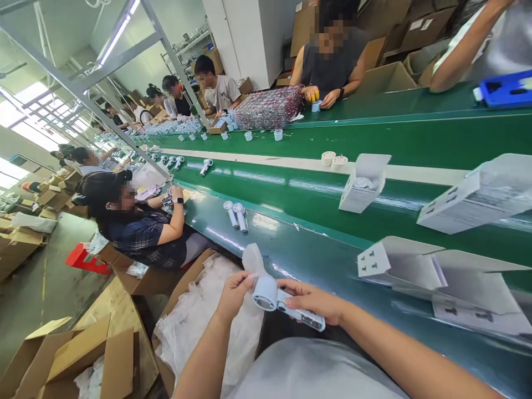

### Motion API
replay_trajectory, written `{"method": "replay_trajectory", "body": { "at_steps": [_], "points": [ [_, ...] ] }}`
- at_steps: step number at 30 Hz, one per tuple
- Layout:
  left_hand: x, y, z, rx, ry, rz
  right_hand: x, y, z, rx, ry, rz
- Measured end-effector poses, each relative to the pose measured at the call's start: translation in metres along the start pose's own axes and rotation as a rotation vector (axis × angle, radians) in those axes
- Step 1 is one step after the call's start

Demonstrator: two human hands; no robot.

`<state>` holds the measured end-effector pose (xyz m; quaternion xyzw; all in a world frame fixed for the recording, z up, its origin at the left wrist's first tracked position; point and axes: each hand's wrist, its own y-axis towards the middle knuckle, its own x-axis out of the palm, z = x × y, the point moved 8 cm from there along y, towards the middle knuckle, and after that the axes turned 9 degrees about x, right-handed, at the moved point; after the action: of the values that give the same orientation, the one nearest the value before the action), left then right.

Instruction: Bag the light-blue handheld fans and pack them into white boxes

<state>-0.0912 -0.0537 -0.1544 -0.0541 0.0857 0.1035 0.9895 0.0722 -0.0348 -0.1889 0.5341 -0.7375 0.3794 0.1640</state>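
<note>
A light blue handheld fan (266,292) with a round head and a handle is held over the near edge of the green table (208,213). My right hand (310,299) is wrapped round its handle. My left hand (238,293) pinches the edge of a translucent plastic bag (253,259) beside the fan's head. How far the bag covers the fan cannot be made out. Two more blue fans (235,216) lie further along the table.
Open white boxes (374,260) stand at the right, others (362,185) on the green belt. A carton of plastic bags (208,310) is below left. Several people sit along the line, one (137,227) at the left. Cream round parts (333,160) lie beyond the belt.
</note>
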Motion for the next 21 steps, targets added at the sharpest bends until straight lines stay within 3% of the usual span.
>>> {"method": "replay_trajectory", "body": {
  "at_steps": [6, 11, 13, 16, 19, 21],
  "points": [
    [0.018, -0.017, 0.062, 0.52, 0.525, 0.01, -0.01, -0.016, 0.003, -0.029, 0.072, 0.264],
    [0.043, -0.055, 0.075, 0.917, 0.828, -0.019, -0.015, -0.029, 0.0, -0.055, 0.187, 0.426],
    [0.057, -0.06, 0.073, 0.957, 0.849, -0.046, -0.017, -0.031, -0.002, -0.075, 0.179, 0.502],
    [0.077, -0.055, 0.074, 0.912, 0.802, -0.035, -0.013, -0.028, -0.002, -0.096, 0.137, 0.53],
    [0.099, -0.051, 0.075, 0.91, 0.725, -0.158, -0.011, -0.025, 0.006, -0.042, 0.205, 0.483],
    [0.102, -0.045, 0.069, 0.811, 0.625, -0.216, -0.015, -0.027, 0.016, 0.043, 0.306, 0.469]
  ]
}}
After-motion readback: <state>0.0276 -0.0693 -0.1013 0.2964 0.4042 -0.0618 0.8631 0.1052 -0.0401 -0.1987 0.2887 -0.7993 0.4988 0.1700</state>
